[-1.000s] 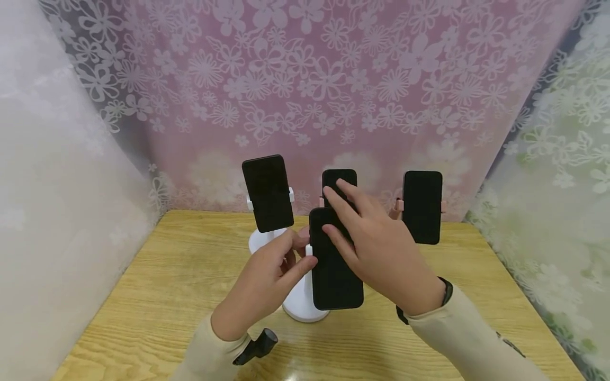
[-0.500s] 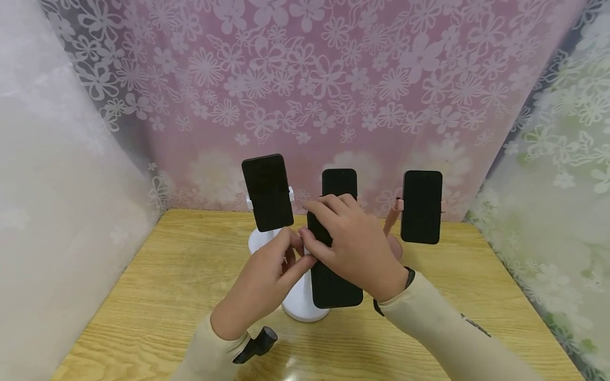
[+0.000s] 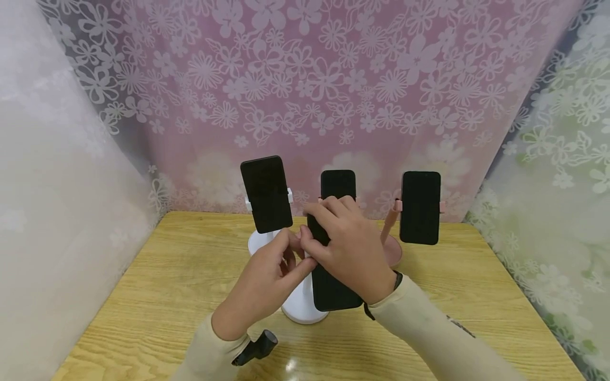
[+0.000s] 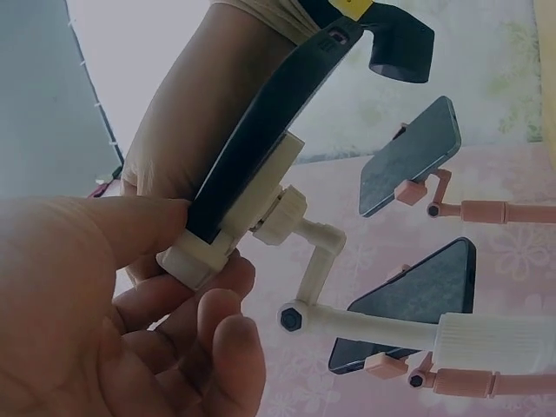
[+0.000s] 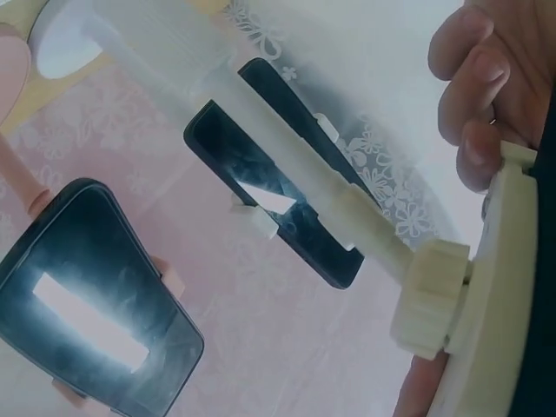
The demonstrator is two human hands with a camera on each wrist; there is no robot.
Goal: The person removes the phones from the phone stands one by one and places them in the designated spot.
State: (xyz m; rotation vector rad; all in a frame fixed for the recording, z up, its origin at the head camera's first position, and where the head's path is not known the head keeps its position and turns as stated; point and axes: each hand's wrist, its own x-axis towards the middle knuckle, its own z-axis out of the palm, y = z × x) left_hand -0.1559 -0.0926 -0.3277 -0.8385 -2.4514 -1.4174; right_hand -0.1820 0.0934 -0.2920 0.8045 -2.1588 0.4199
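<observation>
A black phone [image 3: 335,291] sits in the clamp [image 4: 195,261] of a white phone stand [image 3: 302,309], tilted with its screen facing me. My left hand [image 3: 262,280] pinches the clamp's end at the phone's left side, thumb in front and fingers behind, as the left wrist view shows. Across the upper half of the screen lies my right hand [image 3: 352,246], fingers bent over the phone and thumb at its left edge beside the left fingers. It hides much of the phone. The right wrist view catches the stand's round knob [image 5: 430,300] behind the clamp.
Three more phones stand behind: one in a white stand on the left [image 3: 267,194], one in the middle [image 3: 338,182] and one in a pink stand on the right [image 3: 420,207]. All are on a wooden table [image 3: 171,280] before a flowered pink curtain [image 3: 305,79].
My right hand has moved left and down from spread fingers over the screen to bent fingers, its thumb now at the phone's left edge. My left hand has stayed at the clamp.
</observation>
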